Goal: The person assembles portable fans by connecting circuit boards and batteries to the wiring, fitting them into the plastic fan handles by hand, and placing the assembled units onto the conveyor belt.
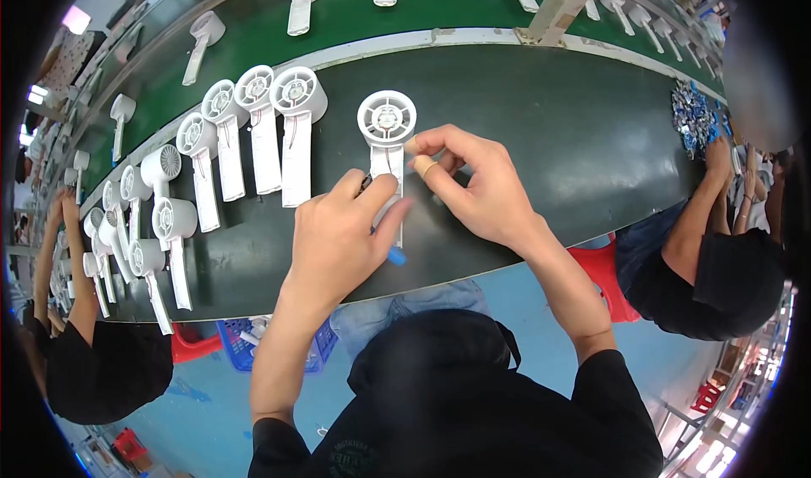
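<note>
A white handheld fan (pixel 387 119) lies on the dark green table in front of me, its round head pointing away and its narrow handle towards me. My left hand (pixel 342 233) is closed over the lower handle, hiding part of it. Something dark shows by its fingers, and a blue piece (pixel 395 256) sticks out below the hand; what it belongs to is hidden. Just right of the fan's neck, my right hand (pixel 477 186) has its thumb and forefinger drawn together in a pinch, with coverings on the fingertips. Whatever they pinch is too small to make out.
Several white fans (pixel 297 98) lie in a slanting group to the left. Beyond a pale rail (pixel 355 51) runs a green belt (pixel 253 30) with more fans. Small silvery and blue parts (pixel 691 119) are heaped at far right, near a co-worker's hand (pixel 718 155). Another co-worker sits left.
</note>
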